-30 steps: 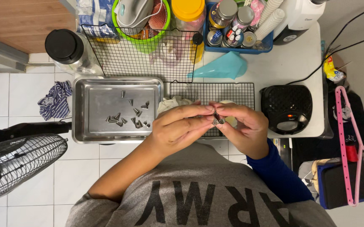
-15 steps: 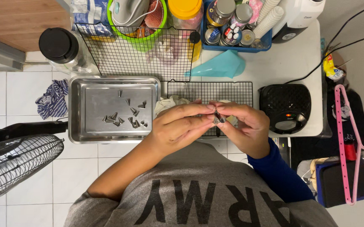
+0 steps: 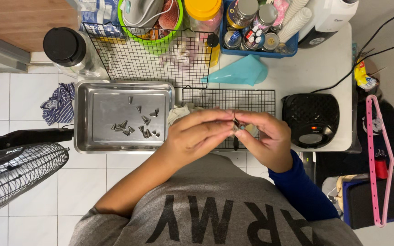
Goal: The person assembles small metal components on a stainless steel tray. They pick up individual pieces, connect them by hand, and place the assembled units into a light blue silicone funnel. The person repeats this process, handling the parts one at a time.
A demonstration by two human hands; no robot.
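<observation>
My left hand [image 3: 196, 135] and my right hand [image 3: 264, 135] meet over a black wire cooling rack [image 3: 256, 98], their fingertips pinched together on a small dark metal piping tip [image 3: 236, 124]. A thin dark stick pokes down below the fingers; which hand holds it I cannot tell. To the left stands a steel tray [image 3: 87, 136] with several small metal piping tips [image 3: 135, 127] scattered in it. A crumpled white cloth [image 3: 179, 113] lies between the tray and my hands.
A black waffle maker [image 3: 313, 119] with a lit lamp sits right. A teal piping bag [image 3: 245, 72], a second wire rack [image 3: 147, 59], a green bowl, jars in a blue bin and a black-lidded bottle [image 3: 67, 48] crowd the back. A fan [image 3: 15, 175] stands lower left.
The view has shifted slightly. Both hands stay pinched together over the rack, fingers working the small tip with little movement.
</observation>
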